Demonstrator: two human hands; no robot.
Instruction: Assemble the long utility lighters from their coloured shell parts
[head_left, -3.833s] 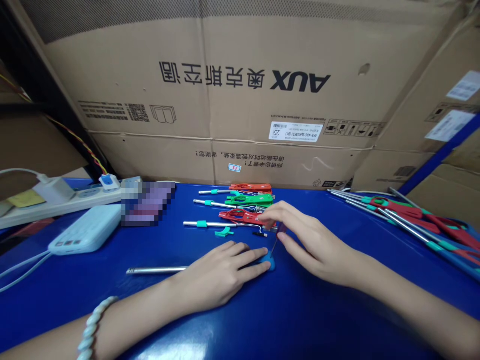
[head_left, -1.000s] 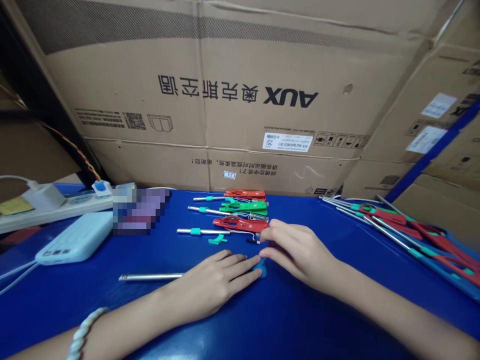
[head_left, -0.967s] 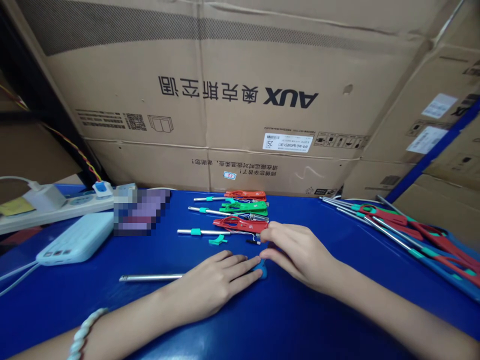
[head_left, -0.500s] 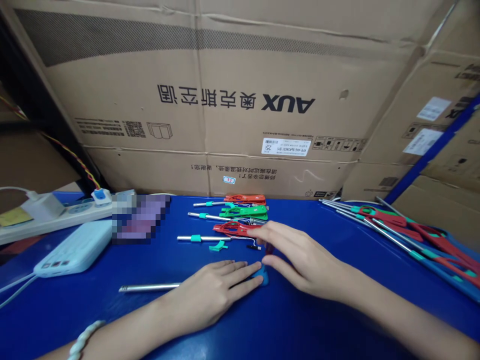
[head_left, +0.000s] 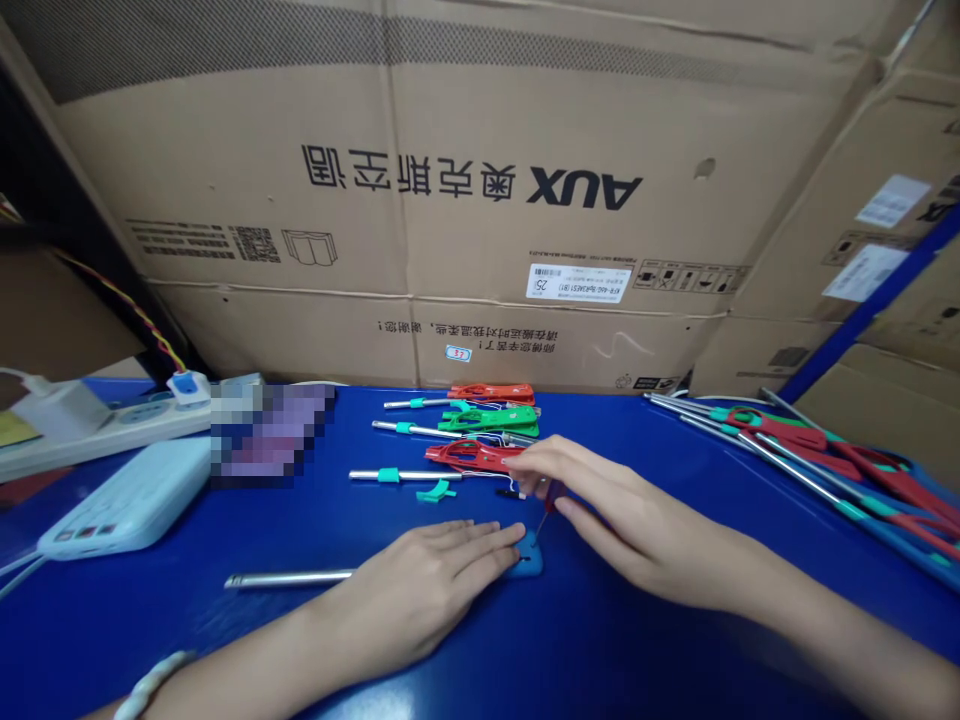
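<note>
My left hand (head_left: pixel 442 585) lies flat over a blue plastic piece (head_left: pixel 531 566), fingers stretched out and pressing on its top. The right end of this piece shows past the fingertips, with a dark slot in it; the rest is under the hand. A metal rod (head_left: pixel 289 578) comes out on the left side of the same hand. My right hand (head_left: pixel 619 505) is closed around a small screwdriver (head_left: pixel 551 499) with a reddish handle. Its thin shaft slants down to the blue piece, and the tip appears to touch it. Part of the handle is hidden by the fingers.
Behind my hands lie a red clip-like holder (head_left: pixel 480 455), a green one (head_left: pixel 491 418) and an orange-red one (head_left: pixel 495 393) with rods. A small teal part (head_left: pixel 436 492) is nearby. More holders (head_left: pixel 847 470) are piled right. A power bank (head_left: pixel 127 500) and power strip (head_left: pixel 142 420) stand left.
My right hand has shifted slightly right and tilted the screwdriver, so its shaft now shows. My left hand stays on the blue piece. The view has moved slightly.
</note>
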